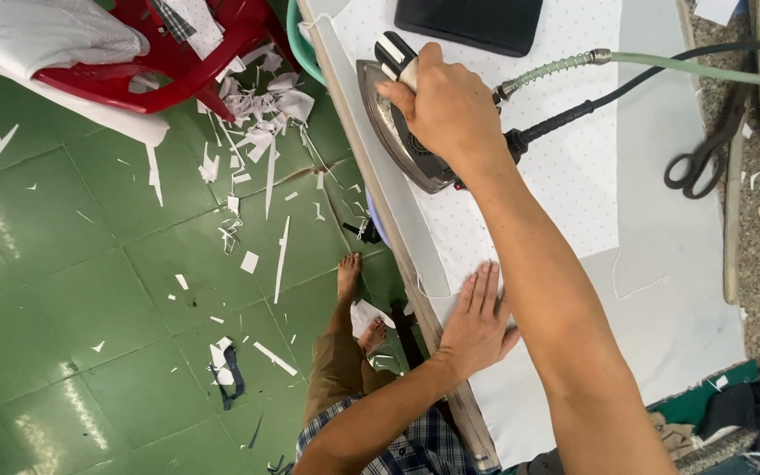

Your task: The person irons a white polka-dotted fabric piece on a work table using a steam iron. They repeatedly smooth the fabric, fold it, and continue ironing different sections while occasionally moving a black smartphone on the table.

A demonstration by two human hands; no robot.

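The right hand (446, 110) reaches forward on a nearly straight arm, fingers curled tight around the handle of a steam iron (398, 132). The left hand (477, 321) lies flat, palm down, fingers together and stretched out, pressing on the white dotted cloth (573, 176) close to the near edge of the table (661, 325); it grips nothing. Its forearm comes in low from the person's body at the bottom of the view.

The iron sits on the cloth right beside the table's left edge, with its sole down. Its long axis runs roughly along that edge, the pointed nose toward the hand that presses the cloth and the heel toward the far end. A black cord (626, 88) and a pale green hose (661, 60) trail away from it to the right across the cloth.

To the right of the iron the cloth lies open and flat. Black scissors (705, 158) rest well apart near the right edge, and a dark flat pad (472, 22) lies at the far end. Left of the table the green floor (72, 290) is strewn with white scraps, with a red plastic chair (169, 66) beyond.
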